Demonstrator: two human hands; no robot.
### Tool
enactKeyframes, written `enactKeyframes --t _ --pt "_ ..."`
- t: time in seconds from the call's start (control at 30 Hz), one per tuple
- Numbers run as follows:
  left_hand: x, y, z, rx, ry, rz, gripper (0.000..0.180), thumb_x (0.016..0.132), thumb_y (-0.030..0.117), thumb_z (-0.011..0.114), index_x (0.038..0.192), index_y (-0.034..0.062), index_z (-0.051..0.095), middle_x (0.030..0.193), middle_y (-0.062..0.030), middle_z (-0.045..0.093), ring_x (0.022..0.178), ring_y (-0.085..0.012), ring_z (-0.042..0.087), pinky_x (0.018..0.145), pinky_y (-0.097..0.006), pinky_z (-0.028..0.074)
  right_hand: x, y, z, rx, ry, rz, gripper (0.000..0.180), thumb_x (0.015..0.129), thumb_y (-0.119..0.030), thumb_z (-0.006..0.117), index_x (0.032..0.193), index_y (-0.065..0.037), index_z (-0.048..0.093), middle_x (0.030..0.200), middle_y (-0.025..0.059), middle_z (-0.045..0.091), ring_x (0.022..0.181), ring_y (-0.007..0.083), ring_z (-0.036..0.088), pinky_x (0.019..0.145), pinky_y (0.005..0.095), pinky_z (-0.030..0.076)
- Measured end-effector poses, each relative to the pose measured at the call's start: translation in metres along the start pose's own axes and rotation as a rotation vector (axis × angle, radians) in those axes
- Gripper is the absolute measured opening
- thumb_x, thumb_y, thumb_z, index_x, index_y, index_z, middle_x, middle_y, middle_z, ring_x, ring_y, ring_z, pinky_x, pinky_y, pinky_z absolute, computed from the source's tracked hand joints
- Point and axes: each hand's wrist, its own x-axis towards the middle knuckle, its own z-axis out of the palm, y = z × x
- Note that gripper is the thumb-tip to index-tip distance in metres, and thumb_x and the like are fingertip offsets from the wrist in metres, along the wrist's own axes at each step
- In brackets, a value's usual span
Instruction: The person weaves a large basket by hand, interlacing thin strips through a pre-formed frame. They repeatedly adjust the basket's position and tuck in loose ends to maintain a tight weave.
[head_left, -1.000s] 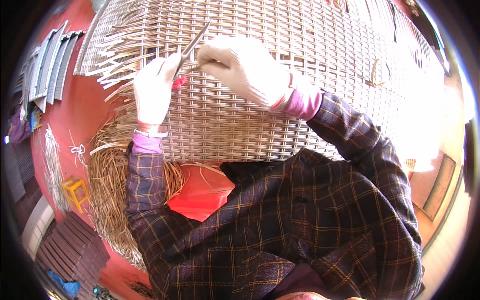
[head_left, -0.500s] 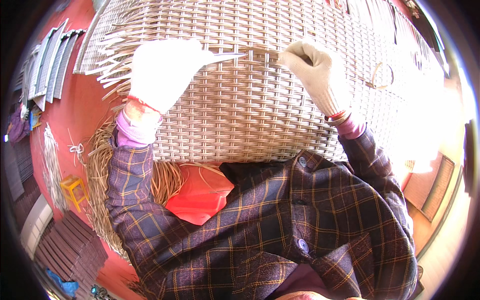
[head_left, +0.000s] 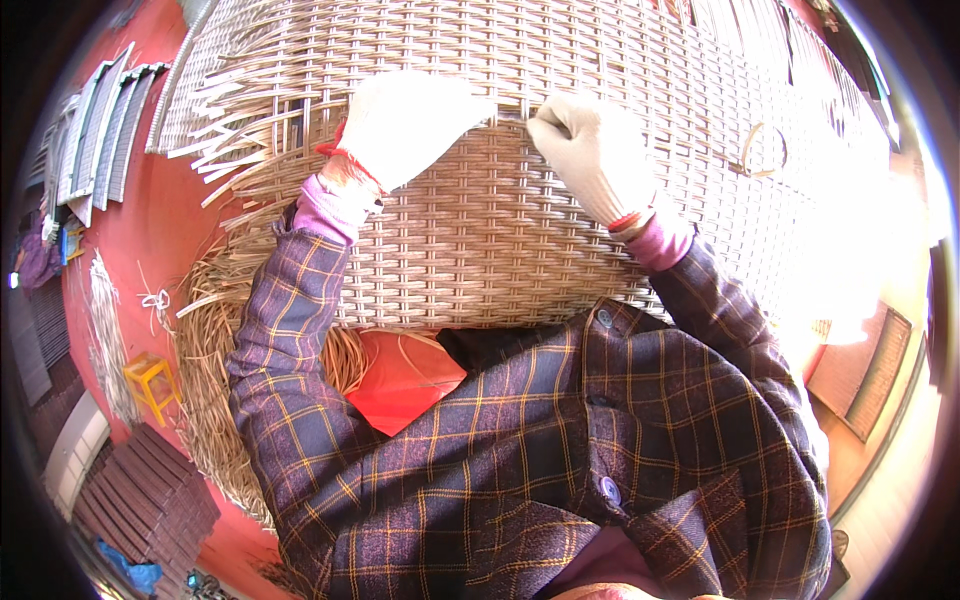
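A large woven panel [head_left: 480, 230] of pale cane fills the upper half of the frame, its lower edge just above the person's chest. Both hands wear white gloves and lie on the panel in the upper middle of the frame.

The left hand [head_left: 410, 125] sits upper centre-left, fingers curled into a loose fist pressed against the weave; what it grips, if anything, cannot be told. The right hand [head_left: 595, 150] is just beside it, to the right, its thumb and fingers pinched narrow on a strand [head_left: 512, 113] that runs along a row of the weave between the two hands. The strand lies flat on the panel, touching both gloves.

At the upper left of the frame, loose cane ends [head_left: 235, 140] stick out from the panel's unfinished edge, near the left hand. Below them, at left, a heap of cane [head_left: 215, 330] lies on the red floor [head_left: 150, 230]. A small yellow stool [head_left: 150, 380] stands at lower left.
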Motion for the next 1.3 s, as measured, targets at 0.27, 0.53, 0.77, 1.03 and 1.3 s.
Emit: enactKeyframes --t 0.27,0.53,0.77,1.03,1.3 --pt "0.007 -0.005 -0.034 0.079 -0.267 -0.112 0.039 0.098 0.04 0.077 0.127 0.0144 0.08 0.098 -0.0051 0.078 0.084 -0.0222 0.074 0.075 -0.034 0.059 0.017 -0.017 0.011 -0.001 0.013 -0.139 0.021 0.101 -0.023 0.073 0.1 -0.003 0.077 0.088 0.014 0.076 0.073 0.0235 0.07 0.066 0.0357 0.054" --pt "-0.058 -0.028 -0.1 0.106 -0.177 -0.117 0.025 0.094 0.013 0.075 0.117 0.0179 0.082 0.081 -0.0022 0.062 0.07 -0.0189 0.063 0.065 -0.035 0.052 0.04 -0.032 0.026 0.202 -0.168 -0.237 0.033 0.109 -0.029 0.064 0.129 -0.008 0.079 0.112 0.0114 0.082 0.096 0.0209 0.078 0.088 0.036 0.061" --pt "-0.074 -0.038 -0.097 0.199 -0.114 -0.111 0.029 0.093 0.013 0.075 0.121 0.0191 0.083 0.098 -0.0054 0.074 0.09 -0.0255 0.074 0.08 -0.039 0.06 0.037 -0.028 0.015 0.528 -0.167 0.063 0.025 0.105 -0.021 0.073 0.122 -0.003 0.082 0.098 0.0019 0.08 0.087 0.0074 0.067 0.08 0.0243 0.056" --pt "-0.066 -0.045 -0.083 0.159 -0.075 0.037 0.021 0.095 0.027 0.077 0.114 0.0266 0.085 0.1 -0.0004 0.08 0.089 -0.0226 0.076 0.079 -0.039 0.061 0.028 -0.033 0.02 0.452 -0.083 0.119 0.022 0.104 -0.02 0.074 0.115 -0.003 0.082 0.09 0.001 0.078 0.08 0.0068 0.065 0.075 0.0247 0.054" --pt "-0.036 -0.046 -0.042 0.009 -0.109 0.093 0.028 0.096 0.02 0.074 0.122 0.0216 0.083 0.103 -0.0018 0.079 0.091 -0.021 0.076 0.08 -0.035 0.062 0.011 -0.034 0.01 0.257 -0.061 0.205 0.02 0.1 -0.021 0.075 0.099 -0.002 0.081 0.08 -0.0005 0.073 0.072 0.0058 0.062 0.069 0.0246 0.052"
